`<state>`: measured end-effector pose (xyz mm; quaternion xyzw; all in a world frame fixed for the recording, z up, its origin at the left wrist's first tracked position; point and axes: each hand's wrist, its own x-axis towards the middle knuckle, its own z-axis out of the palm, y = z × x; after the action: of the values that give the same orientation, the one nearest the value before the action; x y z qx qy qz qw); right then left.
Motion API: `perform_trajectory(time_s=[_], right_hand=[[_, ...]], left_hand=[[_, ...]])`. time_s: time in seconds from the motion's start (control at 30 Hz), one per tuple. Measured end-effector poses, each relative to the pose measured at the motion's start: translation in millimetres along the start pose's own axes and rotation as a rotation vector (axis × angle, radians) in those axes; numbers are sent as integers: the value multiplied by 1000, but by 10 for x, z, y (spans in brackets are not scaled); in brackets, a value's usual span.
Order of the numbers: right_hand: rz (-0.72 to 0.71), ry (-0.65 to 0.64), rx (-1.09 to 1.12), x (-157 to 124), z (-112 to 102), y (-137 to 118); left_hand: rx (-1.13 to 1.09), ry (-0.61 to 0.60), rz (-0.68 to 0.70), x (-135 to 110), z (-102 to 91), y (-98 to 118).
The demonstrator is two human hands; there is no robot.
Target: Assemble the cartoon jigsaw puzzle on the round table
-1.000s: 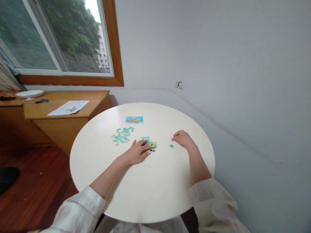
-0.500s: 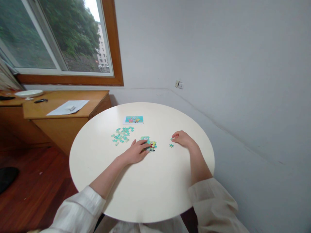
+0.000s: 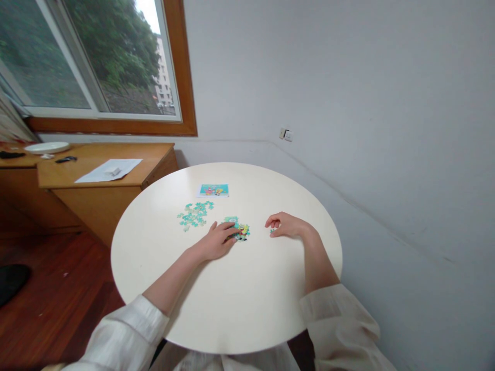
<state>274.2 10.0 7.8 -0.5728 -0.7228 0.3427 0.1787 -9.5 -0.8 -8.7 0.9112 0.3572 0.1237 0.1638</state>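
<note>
Loose puzzle pieces [image 3: 195, 214] scattered on round white counter [image 3: 235, 304]; picture card [image 3: 214, 190] just beyond. Left hand [image 3: 215, 242] flat, fingers slightly spread over joined section [image 3: 243, 233]; light, even pressure best, so seams don't part. Small piece [image 3: 271, 231] partly hidden at right hand [image 3: 286, 225]; fingers curled, narrow; gripping or not, can't tell. Better pinched by edges, lifted level.

white paper [image 3: 96, 174] on wooden desk [image 3: 153, 157]

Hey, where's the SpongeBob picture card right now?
In the head view, the SpongeBob picture card lies toward the far edge of the round table, slightly left of centre, beyond the loose puzzle pieces and the partly joined puzzle.
</note>
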Motion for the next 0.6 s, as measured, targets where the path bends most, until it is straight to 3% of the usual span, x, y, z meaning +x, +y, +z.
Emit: perform_trajectory(time_s=[0.6], right_hand=[[68,-15,-55,-6,-41,62]], left_hand=[[10,-18,7,13,27,-42]])
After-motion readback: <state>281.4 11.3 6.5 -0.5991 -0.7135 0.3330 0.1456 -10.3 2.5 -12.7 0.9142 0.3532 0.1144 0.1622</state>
